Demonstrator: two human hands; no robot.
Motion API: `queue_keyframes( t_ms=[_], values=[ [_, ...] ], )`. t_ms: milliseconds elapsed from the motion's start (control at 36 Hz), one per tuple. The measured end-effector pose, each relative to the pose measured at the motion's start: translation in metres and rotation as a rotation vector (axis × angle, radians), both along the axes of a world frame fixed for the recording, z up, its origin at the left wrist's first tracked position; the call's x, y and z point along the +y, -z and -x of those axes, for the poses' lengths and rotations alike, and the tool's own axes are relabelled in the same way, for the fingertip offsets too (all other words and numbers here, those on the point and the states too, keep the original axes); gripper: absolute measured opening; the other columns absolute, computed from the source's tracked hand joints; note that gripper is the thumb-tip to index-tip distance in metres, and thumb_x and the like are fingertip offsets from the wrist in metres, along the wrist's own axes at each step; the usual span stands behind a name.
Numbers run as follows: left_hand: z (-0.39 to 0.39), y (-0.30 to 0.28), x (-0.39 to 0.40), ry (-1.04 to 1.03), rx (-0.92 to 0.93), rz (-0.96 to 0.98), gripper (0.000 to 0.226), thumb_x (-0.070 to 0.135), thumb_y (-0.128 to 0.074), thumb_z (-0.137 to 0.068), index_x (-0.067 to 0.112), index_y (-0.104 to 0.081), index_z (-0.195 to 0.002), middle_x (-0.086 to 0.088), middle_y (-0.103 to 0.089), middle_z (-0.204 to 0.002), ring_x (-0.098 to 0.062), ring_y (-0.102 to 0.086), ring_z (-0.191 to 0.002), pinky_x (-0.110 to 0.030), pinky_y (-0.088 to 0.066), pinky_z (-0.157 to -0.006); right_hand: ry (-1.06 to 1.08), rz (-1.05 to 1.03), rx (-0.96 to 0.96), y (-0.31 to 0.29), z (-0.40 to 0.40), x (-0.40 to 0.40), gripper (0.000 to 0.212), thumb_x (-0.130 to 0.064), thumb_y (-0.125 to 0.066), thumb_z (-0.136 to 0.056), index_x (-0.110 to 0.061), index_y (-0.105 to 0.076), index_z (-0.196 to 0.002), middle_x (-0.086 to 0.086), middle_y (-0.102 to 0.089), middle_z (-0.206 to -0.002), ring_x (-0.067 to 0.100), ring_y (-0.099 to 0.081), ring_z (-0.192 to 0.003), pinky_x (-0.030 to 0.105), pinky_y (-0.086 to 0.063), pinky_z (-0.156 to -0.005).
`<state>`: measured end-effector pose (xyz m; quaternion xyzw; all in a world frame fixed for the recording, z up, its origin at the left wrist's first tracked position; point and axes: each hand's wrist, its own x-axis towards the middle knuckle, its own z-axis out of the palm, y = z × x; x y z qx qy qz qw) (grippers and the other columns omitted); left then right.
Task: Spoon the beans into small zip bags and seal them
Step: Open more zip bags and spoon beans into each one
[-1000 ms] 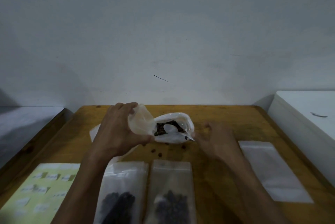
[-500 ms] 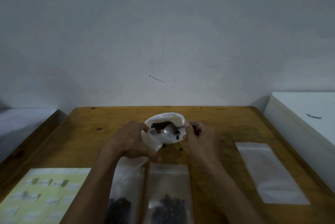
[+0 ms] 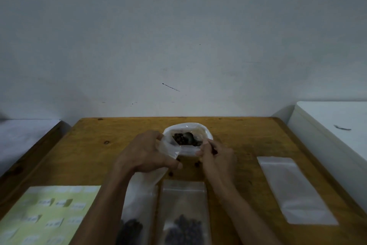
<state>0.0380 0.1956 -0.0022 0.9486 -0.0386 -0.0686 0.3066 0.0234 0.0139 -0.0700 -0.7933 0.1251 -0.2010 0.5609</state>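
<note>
A white plastic bag [image 3: 200, 131] stands open at the middle of the wooden table [image 3: 248, 137], with dark beans [image 3: 180, 139] inside. My left hand [image 3: 147, 151] grips a translucent small zip bag [image 3: 168, 148], its mouth held at the big bag's left rim. My right hand [image 3: 217, 155] pinches the handle of a spoon [image 3: 188, 137], whose bowl lies among the beans. Two zip bags with beans in their lower ends lie flat near me, one [image 3: 183, 211] between my forearms and one [image 3: 137, 207] partly under my left arm.
A stack of empty zip bags [image 3: 294, 189] lies at the right. A pale green sheet of labels [image 3: 45, 215] sits at the near left. A few loose beans [image 3: 197, 164] dot the table between my hands. A white box [image 3: 337, 131] borders the table's right side.
My right hand has taken the spoon's handle and brought the bowl into the beans. My left hand has lowered the small zip bag against the big bag's rim.
</note>
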Motion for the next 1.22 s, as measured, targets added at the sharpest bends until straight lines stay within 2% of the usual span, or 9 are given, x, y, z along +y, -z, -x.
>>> queue_keyframes(
  t_ms=[111,222,306,500,667,944,1028,1167,1222],
  values=[
    [0.0,-0.003,-0.003,0.02,-0.082,0.01,0.094,0.051,-0.092,-0.051,0.023,-0.05,-0.13,0.011,-0.053,-0.106,-0.004,-0.051,-0.086,-0.02,-0.046,-0.062,0.022,-0.514,0.194,-0.004,-0.004,0.003,0.014,-0.014,-0.062,-0.096,-0.013,-0.072,-0.087,0.002,-0.076,-0.068,0.016,-0.073,-0.068,0.035,-0.061,-0.074],
    [-0.001,-0.003,-0.002,0.03,-0.1,-0.001,0.099,0.054,-0.092,-0.047,0.024,-0.05,-0.131,0.008,-0.055,-0.112,-0.005,-0.052,-0.09,-0.019,-0.045,-0.061,0.023,-0.755,0.251,-0.007,-0.005,0.003,0.009,-0.007,-0.061,-0.096,-0.007,-0.069,-0.092,0.012,-0.076,-0.072,0.022,-0.071,-0.071,0.035,-0.06,-0.072],
    [0.0,0.0,0.002,0.012,-0.072,-0.013,0.095,0.05,-0.093,-0.049,0.02,-0.051,-0.128,0.009,-0.054,-0.106,-0.007,-0.054,-0.089,-0.021,-0.049,-0.065,0.048,-0.808,0.251,-0.007,-0.006,0.002,0.009,-0.006,-0.061,-0.096,0.0,-0.068,-0.1,0.016,-0.075,-0.075,0.023,-0.072,-0.07,0.031,-0.058,-0.064],
    [0.001,0.009,0.008,-0.038,-0.026,-0.029,0.1,0.052,-0.092,-0.053,0.018,-0.048,-0.136,0.006,-0.053,-0.109,-0.011,-0.054,-0.09,-0.016,-0.04,-0.058,0.077,-0.64,0.172,-0.02,-0.001,-0.015,0.018,-0.005,-0.059,-0.096,-0.001,-0.07,-0.082,0.013,-0.073,-0.067,0.011,-0.064,-0.052,0.019,-0.051,-0.047],
    [0.001,0.015,0.01,-0.046,-0.078,-0.035,0.104,0.058,-0.091,-0.049,0.018,-0.05,-0.136,0.004,-0.049,-0.12,-0.016,-0.053,-0.101,-0.024,-0.044,-0.069,0.068,-0.576,0.096,-0.032,0.003,-0.025,0.018,-0.009,-0.06,-0.096,-0.002,-0.069,-0.082,0.005,-0.071,-0.058,0.014,-0.065,-0.053,0.026,-0.051,-0.052],
    [0.008,0.016,0.004,-0.097,-0.261,0.051,0.099,0.058,-0.09,-0.052,0.02,-0.05,-0.134,0.005,-0.055,-0.121,-0.012,-0.051,-0.1,-0.019,-0.037,-0.066,-0.076,-0.557,-0.024,-0.063,0.013,-0.023,0.02,-0.012,-0.062,-0.095,-0.005,-0.07,-0.078,0.004,-0.07,-0.06,0.018,-0.067,-0.057,0.032,-0.052,-0.059],
    [0.01,0.017,-0.002,-0.091,-0.268,0.063,0.102,0.06,-0.088,-0.055,0.019,-0.046,-0.138,0.003,-0.055,-0.129,-0.01,-0.047,-0.102,-0.017,-0.037,-0.066,-0.169,-0.4,-0.064,-0.069,0.02,-0.015,0.025,-0.02,-0.061,-0.098,-0.007,-0.071,-0.08,0.006,-0.073,-0.065,0.018,-0.07,-0.061,0.032,-0.057,-0.06],
    [0.007,0.02,-0.005,-0.139,-0.29,0.125,0.107,0.064,-0.085,-0.056,0.019,-0.041,-0.143,-0.002,-0.052,-0.141,-0.014,-0.051,-0.112,-0.023,-0.04,-0.082,-0.317,0.13,-0.261,-0.069,0.031,-0.002,0.017,-0.025,-0.056,-0.101,-0.018,-0.071,-0.101,-0.006,-0.072,-0.076,0.001,-0.069,-0.069,0.02,-0.058,-0.061],
    [0.005,0.021,-0.005,-0.164,-0.312,0.143,0.107,0.064,-0.085,-0.054,0.019,-0.042,-0.141,-0.001,-0.054,-0.138,-0.011,-0.049,-0.106,-0.024,-0.04,-0.081,-0.315,0.192,-0.362,-0.067,0.032,-0.003,0.016,-0.023,-0.056,-0.101,-0.02,-0.071,-0.107,-0.008,-0.071,-0.079,-0.001,-0.069,-0.073,0.014,-0.055,-0.061]
  ],
)
